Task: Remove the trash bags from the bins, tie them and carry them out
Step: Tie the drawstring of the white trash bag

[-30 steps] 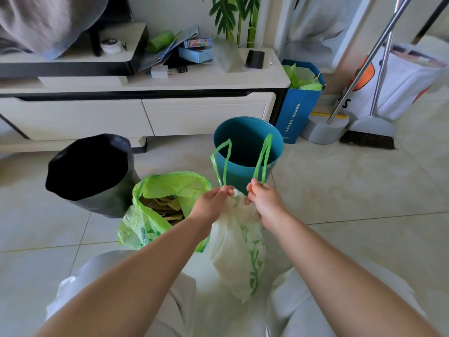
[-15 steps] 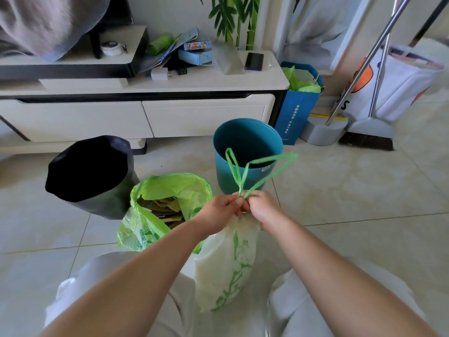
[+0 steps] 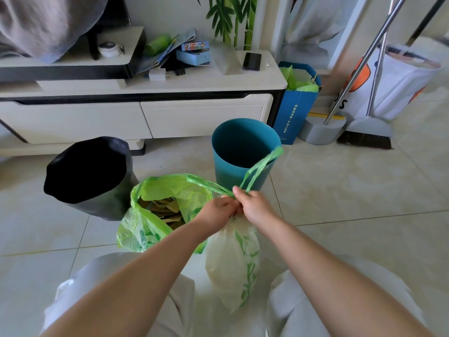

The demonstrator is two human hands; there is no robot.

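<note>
From the head view, looking down between my knees, both my hands meet at the neck of the white trash bag (image 3: 232,260). My left hand (image 3: 217,210) has its fingers (image 3: 228,207) curled tight round the gathered top of the bag. My right hand (image 3: 255,206) touches it, and its fingers pinch the base of the green handle loops (image 3: 261,167). One loop rises up and to the right, crossing in front of the teal bin (image 3: 243,152). The other strap runs flat to the left over the mouth of the green bag (image 3: 148,231). The white trash bag, printed with green leaves, hangs down from my grip between my legs. I cannot tell whether its bottom touches the floor (image 3: 345,190).

The green bag sits on the floor just left of the white one, mouth open, with brown cardboard scraps (image 3: 165,210) showing inside. Just beside it on the left stands the black bin (image 3: 90,176), tilted toward me. The teal bin stands upright behind my hands, its inner wall in view.

Further back, a low white cabinet runs along the wall, and a dark phone (image 3: 252,61) lies on its surface (image 3: 206,80). To the right of it a blue paper bag (image 3: 295,114) holds green plastic. Beyond that are a grey dustpan (image 3: 320,131) and a broom (image 3: 366,136).
</note>
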